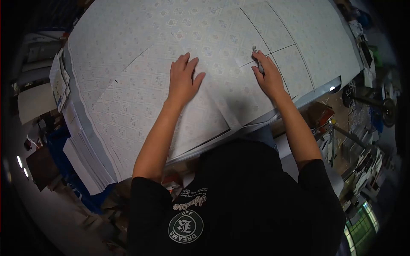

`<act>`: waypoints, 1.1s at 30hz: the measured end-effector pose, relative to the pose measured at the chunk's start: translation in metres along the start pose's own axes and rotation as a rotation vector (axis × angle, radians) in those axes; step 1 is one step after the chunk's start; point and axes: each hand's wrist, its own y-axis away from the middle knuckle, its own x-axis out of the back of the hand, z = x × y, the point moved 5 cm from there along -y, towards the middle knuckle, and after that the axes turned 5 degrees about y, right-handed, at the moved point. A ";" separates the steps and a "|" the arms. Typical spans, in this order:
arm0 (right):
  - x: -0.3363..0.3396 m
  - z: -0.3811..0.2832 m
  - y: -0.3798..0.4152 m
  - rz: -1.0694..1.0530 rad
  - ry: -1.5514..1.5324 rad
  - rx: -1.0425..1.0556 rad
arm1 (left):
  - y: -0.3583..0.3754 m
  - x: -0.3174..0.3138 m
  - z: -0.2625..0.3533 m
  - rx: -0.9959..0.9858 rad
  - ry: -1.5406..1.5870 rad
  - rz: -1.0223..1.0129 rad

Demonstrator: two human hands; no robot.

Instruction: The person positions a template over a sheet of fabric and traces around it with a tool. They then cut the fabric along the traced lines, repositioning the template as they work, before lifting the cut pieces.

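The left hand (183, 81) lies flat and open on the patterned sheet (128, 64); the right hand (269, 79) grips a knife (259, 62). The blade may slip if the sheet shifts.

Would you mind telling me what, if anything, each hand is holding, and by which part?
The right hand grips a slim pen-like tool by its lower shaft, its tip on the patterned sheet. The left hand holds nothing; it lies flat on that sheet.

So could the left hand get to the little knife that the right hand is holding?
Probably yes. The left hand lies flat on the printed sheet, apart from the right hand gripping the knife, and only flat sheet lies between them.
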 end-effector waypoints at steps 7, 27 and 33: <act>0.033 0.087 -0.046 -0.036 -0.057 0.095 | 0.046 -0.084 0.084 0.304 -0.230 -0.037; 0.168 0.277 0.007 0.030 -0.265 -0.200 | -0.032 -0.199 0.225 0.192 -0.154 -0.103; 0.204 0.315 0.031 0.098 -0.076 -0.037 | -0.059 -0.225 0.266 0.076 -0.075 -0.115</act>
